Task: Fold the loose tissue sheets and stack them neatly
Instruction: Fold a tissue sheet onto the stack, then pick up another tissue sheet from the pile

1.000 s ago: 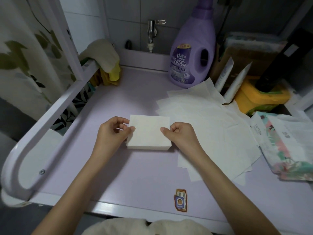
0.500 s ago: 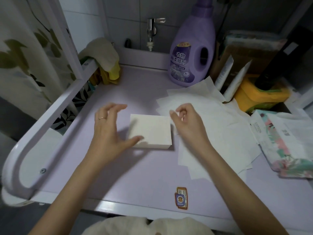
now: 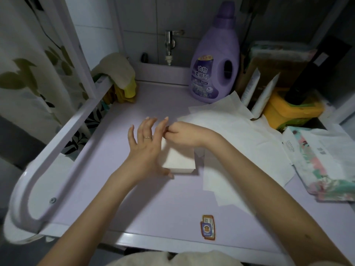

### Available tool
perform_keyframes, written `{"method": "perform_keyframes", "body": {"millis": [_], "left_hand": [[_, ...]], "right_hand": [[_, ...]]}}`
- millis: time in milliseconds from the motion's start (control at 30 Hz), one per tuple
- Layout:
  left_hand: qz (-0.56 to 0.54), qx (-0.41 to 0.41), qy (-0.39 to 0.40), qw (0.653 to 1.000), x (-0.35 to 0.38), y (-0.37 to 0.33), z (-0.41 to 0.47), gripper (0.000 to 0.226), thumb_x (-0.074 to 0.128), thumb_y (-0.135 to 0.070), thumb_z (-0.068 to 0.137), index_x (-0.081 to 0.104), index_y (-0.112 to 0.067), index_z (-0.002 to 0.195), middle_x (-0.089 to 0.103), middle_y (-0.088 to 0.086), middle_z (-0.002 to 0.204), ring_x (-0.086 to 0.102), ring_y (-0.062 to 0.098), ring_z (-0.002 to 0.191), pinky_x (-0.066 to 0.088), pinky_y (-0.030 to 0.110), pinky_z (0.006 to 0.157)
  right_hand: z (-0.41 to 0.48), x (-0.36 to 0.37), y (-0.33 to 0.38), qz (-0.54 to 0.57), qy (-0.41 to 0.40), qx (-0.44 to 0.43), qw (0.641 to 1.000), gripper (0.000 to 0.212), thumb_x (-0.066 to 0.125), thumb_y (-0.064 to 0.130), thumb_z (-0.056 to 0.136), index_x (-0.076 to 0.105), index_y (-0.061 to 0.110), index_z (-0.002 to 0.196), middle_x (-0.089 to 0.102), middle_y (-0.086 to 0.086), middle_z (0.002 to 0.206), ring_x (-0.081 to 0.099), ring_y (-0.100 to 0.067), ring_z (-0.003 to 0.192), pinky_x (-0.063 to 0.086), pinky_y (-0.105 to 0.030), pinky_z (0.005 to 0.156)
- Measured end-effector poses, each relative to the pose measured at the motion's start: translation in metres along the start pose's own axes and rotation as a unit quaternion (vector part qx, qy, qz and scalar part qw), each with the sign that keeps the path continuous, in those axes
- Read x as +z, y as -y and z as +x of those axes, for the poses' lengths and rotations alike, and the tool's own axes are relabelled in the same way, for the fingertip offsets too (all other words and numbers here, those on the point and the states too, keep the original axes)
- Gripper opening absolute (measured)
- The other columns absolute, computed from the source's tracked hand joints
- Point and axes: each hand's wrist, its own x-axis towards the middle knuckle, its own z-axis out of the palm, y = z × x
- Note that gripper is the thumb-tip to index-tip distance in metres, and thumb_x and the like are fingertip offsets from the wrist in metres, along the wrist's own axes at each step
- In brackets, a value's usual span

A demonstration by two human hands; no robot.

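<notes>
A white stack of folded tissues (image 3: 180,162) lies in the middle of the lavender top (image 3: 149,204). My left hand (image 3: 146,148) is spread over the stack's left part, fingers straight and its thumb at the stack's near edge. My right hand (image 3: 184,136) hovers over the stack's far edge with fingers curled, its fingertips against my left index finger; I see no tissue in it. Loose tissue sheets (image 3: 240,135) lie overlapped and flat to the right of the stack, reaching toward the near right.
A purple softener bottle (image 3: 215,68) stands at the back, a tap (image 3: 170,43) to its left. A yellow container (image 3: 292,110) and a floral tissue pack (image 3: 322,162) sit at the right. Cloths (image 3: 117,72) hang on the white rail (image 3: 63,135) at the left.
Both hands let go of the stack's sides. My left hand opened and moved over the stack; my right hand curled and swung left to meet my left index finger.
</notes>
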Motion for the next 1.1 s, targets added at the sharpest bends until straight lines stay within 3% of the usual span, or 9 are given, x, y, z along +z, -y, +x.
{"method": "perform_keyframes", "body": {"millis": [133, 267, 400, 500, 567, 667, 800, 933, 1100], "left_hand": [[-0.006, 0.003, 0.001, 1.0, 0.0, 0.002, 0.003, 0.153, 0.087, -0.061, 0.042, -0.016, -0.023, 0.148, -0.012, 0.007, 0.15, -0.021, 0.016, 0.14, -0.018, 0.051, 0.112], [-0.007, 0.009, 0.015, 1.0, 0.0, 0.003, 0.004, 0.156, 0.087, -0.062, 0.039, -0.019, -0.027, 0.147, -0.013, 0.006, 0.151, -0.024, 0.015, 0.14, -0.021, 0.051, 0.111], [-0.012, 0.025, 0.047, 0.998, -0.003, 0.006, 0.0, 0.15, 0.079, -0.071, 0.045, -0.022, -0.026, 0.147, -0.018, 0.006, 0.154, -0.027, 0.017, 0.142, -0.023, 0.049, 0.111], [-0.013, 0.09, 0.035, 0.995, -0.001, 0.011, -0.009, 0.12, 0.027, -0.094, 0.062, -0.021, -0.026, 0.148, -0.023, 0.001, 0.158, -0.034, 0.008, 0.139, -0.029, 0.038, 0.108], [0.018, 0.129, 0.047, 0.99, 0.004, 0.01, -0.011, 0.099, -0.016, -0.088, 0.063, -0.025, -0.031, 0.143, -0.032, -0.005, 0.153, -0.037, 0.005, 0.136, -0.029, 0.036, 0.108], [0.035, 0.127, 0.065, 0.989, 0.013, 0.007, -0.009, 0.099, -0.036, -0.078, 0.057, -0.023, -0.031, 0.143, -0.032, -0.012, 0.148, -0.03, 0.006, 0.139, -0.024, 0.038, 0.111], [0.051, 0.117, 0.096, 0.987, 0.022, 0.006, -0.005, 0.117, -0.038, -0.081, 0.048, -0.017, -0.027, 0.15, -0.03, -0.012, 0.146, -0.025, 0.006, 0.14, -0.013, 0.039, 0.116], [0.068, 0.112, 0.12, 0.984, 0.014, 0.004, -0.004, 0.124, -0.039, -0.081, 0.045, -0.009, -0.026, 0.152, -0.022, -0.011, 0.152, -0.018, 0.007, 0.144, -0.01, 0.041, 0.116], [0.053, 0.168, 0.004, 0.984, 0.008, -0.017, -0.002, 0.096, -0.003, -0.074, 0.088, 0.043, -0.01, 0.143, 0.038, 0.01, 0.151, 0.028, 0.027, 0.143, 0.002, 0.047, 0.11]], "right_hand": [[0.002, 0.001, -0.001, 0.069, -0.023, -0.007, 0.997, 0.035, 0.037, 0.021, 0.103, 0.053, 0.009, 0.132, 0.058, -0.005, 0.131, 0.052, -0.018, 0.12, 0.037, -0.026, 0.097], [0.004, 0.005, -0.004, 0.069, 0.024, 0.009, 0.997, 0.037, 0.038, 0.021, 0.103, 0.053, 0.003, 0.131, 0.056, -0.01, 0.134, 0.051, -0.022, 0.122, 0.036, -0.031, 0.105], [0.002, 0.01, -0.017, 0.138, -0.111, -0.003, 0.984, 0.041, 0.038, 0.016, 0.103, 0.037, 0.006, 0.143, 0.045, -0.011, 0.146, 0.042, -0.022, 0.134, 0.03, -0.032, 0.111], [-0.011, 0.01, -0.036, 0.197, -0.23, 0.006, 0.953, 0.042, 0.038, 0.012, 0.103, 0.037, 0.01, 0.145, 0.04, -0.006, 0.15, 0.035, -0.017, 0.139, 0.025, -0.027, 0.115], [-0.024, 0.01, -0.048, 0.197, -0.279, 0.013, 0.94, 0.04, 0.038, 0.009, 0.102, 0.043, 0.012, 0.141, 0.043, -0.003, 0.147, 0.037, -0.014, 0.138, 0.025, -0.023, 0.113], [-0.045, 0.012, -0.068, 0.181, -0.292, 0.068, 0.937, 0.039, 0.041, 0.007, 0.1, 0.047, 0.014, 0.138, 0.046, 0.0, 0.144, 0.04, -0.014, 0.134, 0.027, -0.018, 0.105], [-0.075, 0.015, -0.099, 0.148, -0.257, 0.171, 0.939, 0.035, 0.05, 0.011, 0.097, 0.054, 0.013, 0.132, 0.051, -0.005, 0.138, 0.051, -0.018, 0.124, 0.036, -0.021, 0.095], [-0.11, 0.014, -0.114, 0.105, -0.357, 0.31, 0.875, 0.025, 0.057, 0.018, 0.093, 0.059, 0.014, 0.117, 0.062, -0.004, 0.112, 0.057, -0.019, 0.103, 0.038, -0.026, 0.079], [-0.13, 0.012, -0.125, 0.132, -0.277, 0.393, 0.867, 0.046, 0.068, 0.035, 0.087, 0.055, 0.01, 0.123, 0.062, -0.005, 0.111, 0.058, -0.024, 0.107, 0.044, -0.035, 0.087]]}}
